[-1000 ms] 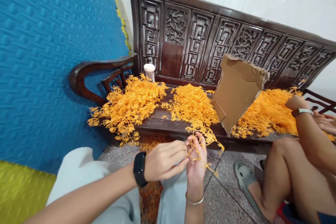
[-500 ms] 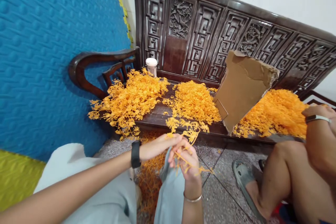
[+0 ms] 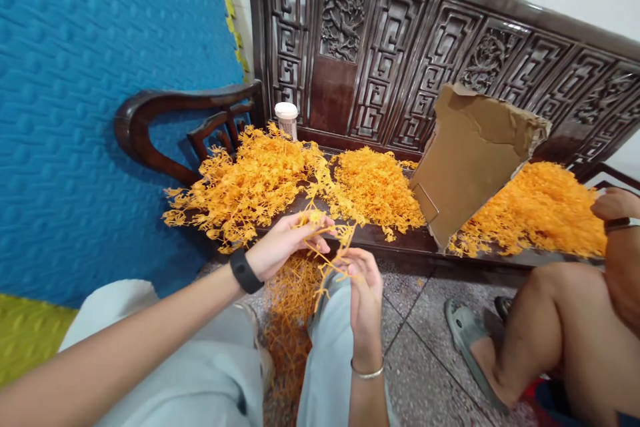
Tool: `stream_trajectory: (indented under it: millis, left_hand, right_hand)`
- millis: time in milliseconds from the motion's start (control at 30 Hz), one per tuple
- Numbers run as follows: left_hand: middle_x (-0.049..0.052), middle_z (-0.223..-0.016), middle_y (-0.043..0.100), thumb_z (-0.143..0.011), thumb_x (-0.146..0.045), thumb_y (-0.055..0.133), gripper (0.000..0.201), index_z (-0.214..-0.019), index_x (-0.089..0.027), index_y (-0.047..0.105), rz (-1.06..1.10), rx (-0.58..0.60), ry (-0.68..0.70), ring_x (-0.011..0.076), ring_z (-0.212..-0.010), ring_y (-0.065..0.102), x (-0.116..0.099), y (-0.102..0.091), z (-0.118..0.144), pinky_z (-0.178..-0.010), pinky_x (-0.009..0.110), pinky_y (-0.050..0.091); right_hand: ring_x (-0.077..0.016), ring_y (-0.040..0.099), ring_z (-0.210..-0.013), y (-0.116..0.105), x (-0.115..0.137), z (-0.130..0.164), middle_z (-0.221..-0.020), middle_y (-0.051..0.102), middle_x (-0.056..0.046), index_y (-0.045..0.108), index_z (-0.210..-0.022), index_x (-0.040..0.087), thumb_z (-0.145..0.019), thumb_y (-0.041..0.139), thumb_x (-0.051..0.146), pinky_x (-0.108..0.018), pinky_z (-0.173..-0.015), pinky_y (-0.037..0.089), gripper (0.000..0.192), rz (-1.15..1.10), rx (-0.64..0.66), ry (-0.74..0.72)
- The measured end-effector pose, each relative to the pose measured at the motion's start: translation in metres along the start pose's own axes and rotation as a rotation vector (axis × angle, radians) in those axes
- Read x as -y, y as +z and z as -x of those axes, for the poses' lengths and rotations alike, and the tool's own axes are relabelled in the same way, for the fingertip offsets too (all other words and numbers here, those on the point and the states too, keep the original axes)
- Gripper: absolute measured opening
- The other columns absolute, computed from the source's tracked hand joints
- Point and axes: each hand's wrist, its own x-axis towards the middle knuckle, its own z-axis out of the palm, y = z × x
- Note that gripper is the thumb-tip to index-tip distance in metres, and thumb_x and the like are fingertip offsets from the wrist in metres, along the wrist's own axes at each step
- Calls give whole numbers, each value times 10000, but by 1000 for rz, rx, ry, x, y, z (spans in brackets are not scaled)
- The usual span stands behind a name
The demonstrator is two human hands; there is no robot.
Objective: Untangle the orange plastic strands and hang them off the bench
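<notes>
Orange plastic sprig (image 3: 327, 250) — thin, branched, tangled — in front of the bench edge, stems trailing downward

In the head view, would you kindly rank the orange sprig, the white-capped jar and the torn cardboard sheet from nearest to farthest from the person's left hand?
1. orange sprig: pinched by the left hand, strung across to the right hand.
2. white-capped jar: straight beyond, against the bench back.
3. torn cardboard sheet: far right, propped on the bench seat.
</notes>
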Motion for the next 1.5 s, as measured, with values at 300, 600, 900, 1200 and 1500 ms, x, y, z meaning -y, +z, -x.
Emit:
stream_trajectory:
  millis: [300,600,900,1200,1500]
  left_hand:
    - [21,-658,615,-673,-265,618,193,-799,-123,586,-158,130,-100,116,-599,581,6,-19,-13,-553,230,481]
    - [46,-695,626,-703,-289,572,199,-799,-115,578,-248,320,-140,109,-539,575,2,-6,-10,-457,202,444]
    - [46,-746,614,-750,-384,491,272,-743,-124,570,-269,202,-150,12,-344,367,4,-18,-9,-346,181,211]
    - [4,-580,552,-706,-401,520,279,-693,-125,564,-371,142,-180,25,-360,279,-2,-17,3,-381,189,178]
    - [-72,-500,363,-681,-481,487,326,-655,-156,498,-332,-1,-357,29,-366,206,9,-1,32,-357,174,110]
  right_hand:
    - [-106,543,-707,-7,-11,-4,-825,578,-43,530,-959,146,-724,562,222,-257,-673,450,250,354,-59,-169]
    - [-115,528,-723,1,-22,-3,-844,577,-47,544,-989,149,-724,544,214,-253,-678,443,272,684,-127,-334]
    - [-98,548,-580,-1,-23,-9,-686,583,-5,557,-861,139,-686,560,217,-233,-583,451,191,158,-184,39]
    - [-108,538,-621,-10,-63,-22,-714,590,-27,557,-760,119,-633,571,216,-253,-628,445,160,291,-191,-15]
    - [-119,565,-649,-59,-89,-43,-723,628,-45,562,-761,128,-658,506,246,-224,-592,443,166,476,-346,-124]
